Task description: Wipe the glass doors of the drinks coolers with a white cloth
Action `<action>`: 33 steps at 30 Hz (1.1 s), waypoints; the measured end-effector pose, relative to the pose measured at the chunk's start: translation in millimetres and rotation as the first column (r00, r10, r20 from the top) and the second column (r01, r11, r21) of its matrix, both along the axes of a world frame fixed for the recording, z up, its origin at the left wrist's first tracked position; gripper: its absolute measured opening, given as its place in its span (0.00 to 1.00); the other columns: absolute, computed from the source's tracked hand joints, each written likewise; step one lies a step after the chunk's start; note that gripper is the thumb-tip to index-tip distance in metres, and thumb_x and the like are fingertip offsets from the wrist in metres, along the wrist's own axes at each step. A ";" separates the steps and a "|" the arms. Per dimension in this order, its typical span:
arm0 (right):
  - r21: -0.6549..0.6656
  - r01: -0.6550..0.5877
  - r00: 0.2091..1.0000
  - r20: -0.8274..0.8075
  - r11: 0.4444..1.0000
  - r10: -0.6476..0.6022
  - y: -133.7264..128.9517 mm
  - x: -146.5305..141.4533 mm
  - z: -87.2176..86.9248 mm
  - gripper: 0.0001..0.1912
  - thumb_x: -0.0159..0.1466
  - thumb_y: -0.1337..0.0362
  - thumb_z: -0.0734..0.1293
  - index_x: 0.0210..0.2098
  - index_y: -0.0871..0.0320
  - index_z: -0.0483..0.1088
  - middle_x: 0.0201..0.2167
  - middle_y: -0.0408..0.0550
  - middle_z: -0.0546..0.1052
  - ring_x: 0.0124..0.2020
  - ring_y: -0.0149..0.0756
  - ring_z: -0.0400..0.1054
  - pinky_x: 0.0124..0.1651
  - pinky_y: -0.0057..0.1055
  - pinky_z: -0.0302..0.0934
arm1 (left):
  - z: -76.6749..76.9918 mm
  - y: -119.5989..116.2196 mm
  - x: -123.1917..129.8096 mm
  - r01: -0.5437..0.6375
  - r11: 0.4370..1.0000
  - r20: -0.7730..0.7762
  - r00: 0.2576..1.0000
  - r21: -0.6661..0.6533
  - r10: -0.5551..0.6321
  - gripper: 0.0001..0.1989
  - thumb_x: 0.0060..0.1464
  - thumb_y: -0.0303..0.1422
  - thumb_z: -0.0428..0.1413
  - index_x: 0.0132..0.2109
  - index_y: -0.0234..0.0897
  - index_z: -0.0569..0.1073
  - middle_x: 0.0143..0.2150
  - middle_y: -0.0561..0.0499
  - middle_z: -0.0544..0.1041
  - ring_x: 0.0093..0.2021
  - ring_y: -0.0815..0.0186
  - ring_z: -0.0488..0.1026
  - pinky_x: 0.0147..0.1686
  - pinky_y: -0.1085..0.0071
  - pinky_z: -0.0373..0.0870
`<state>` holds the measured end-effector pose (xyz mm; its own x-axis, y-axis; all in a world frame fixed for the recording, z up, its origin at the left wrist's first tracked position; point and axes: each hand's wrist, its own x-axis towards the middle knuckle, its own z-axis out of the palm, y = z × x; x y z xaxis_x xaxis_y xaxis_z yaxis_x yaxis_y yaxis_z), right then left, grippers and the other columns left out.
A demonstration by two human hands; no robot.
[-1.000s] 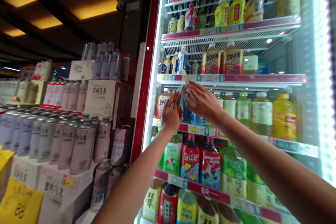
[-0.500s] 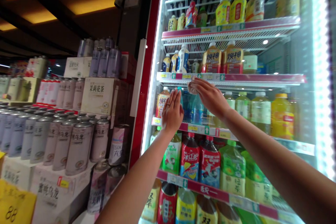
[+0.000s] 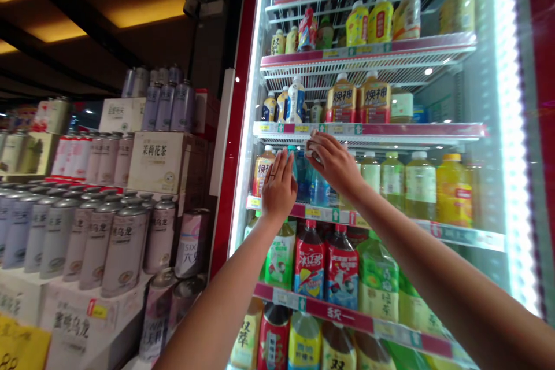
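Observation:
My left hand (image 3: 280, 188) is raised in front of the lit drinks cooler, its fingers stretched upward and a ring on one of them. It covers part of an orange-labelled bottle (image 3: 263, 166). To its right, my right hand (image 3: 333, 161) has its fingers bent around a small pale, crumpled cloth (image 3: 309, 143), mostly hidden by the fingers. That hand is just under the pink-edged shelf (image 3: 416, 129), in front of blue bottles (image 3: 319, 188). Whether either hand touches a glass surface cannot be made out.
Red-labelled tea bottles (image 3: 309, 260) and green bottles (image 3: 379, 280) fill a lower shelf. At left are rows of pale cans (image 3: 125, 245), a carton (image 3: 156, 162) and a yellow price sign (image 3: 21, 344). A white upright edge (image 3: 222, 130) borders the cooler.
The view has shifted slightly, moving the cooler and shelves a little left in the picture. Both hands stay at nearly the same places against the cooler.

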<state>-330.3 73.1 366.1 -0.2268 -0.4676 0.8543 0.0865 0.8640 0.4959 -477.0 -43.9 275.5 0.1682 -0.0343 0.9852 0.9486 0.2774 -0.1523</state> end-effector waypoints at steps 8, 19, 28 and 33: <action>0.078 0.002 1.000 0.027 0.997 -0.004 8.3 -10.8 -3.7 0.22 0.75 0.72 0.59 0.61 0.52 0.76 0.59 0.56 0.80 0.60 0.53 0.74 0.62 0.54 0.74 | -1.1 -0.9 0.2 -0.093 0.996 0.012 0.996 -0.009 0.093 0.48 0.71 0.21 0.47 0.80 0.54 0.23 0.83 0.51 0.52 0.81 0.54 0.55 0.77 0.44 0.66; 0.083 -0.141 0.988 0.075 0.987 0.135 9.9 2.8 0.6 0.19 0.78 0.67 0.62 0.58 0.49 0.81 0.55 0.52 0.84 0.60 0.48 0.77 0.61 0.49 0.77 | -1.2 -5.0 4.4 -0.179 0.983 0.021 0.983 -0.046 0.180 0.45 0.74 0.25 0.44 0.80 0.49 0.20 0.83 0.49 0.53 0.82 0.58 0.52 0.79 0.50 0.64; -0.032 -0.155 0.985 -0.078 0.987 0.152 8.3 -5.7 7.0 0.19 0.77 0.67 0.62 0.59 0.49 0.81 0.56 0.52 0.84 0.63 0.49 0.76 0.67 0.52 0.75 | -1.5 -4.4 3.9 -0.139 0.989 0.028 0.990 -0.042 0.140 0.47 0.71 0.21 0.45 0.81 0.50 0.23 0.83 0.49 0.54 0.82 0.57 0.52 0.78 0.46 0.65; 0.085 -0.094 0.993 0.075 0.992 0.088 4.0 -4.1 -18.0 0.28 0.75 0.74 0.59 0.71 0.53 0.71 0.69 0.53 0.76 0.74 0.48 0.65 0.73 0.52 0.69 | -1.9 -4.7 3.2 -0.128 0.991 0.011 0.992 -0.039 0.129 0.43 0.73 0.24 0.45 0.82 0.48 0.27 0.83 0.48 0.54 0.82 0.57 0.52 0.78 0.48 0.63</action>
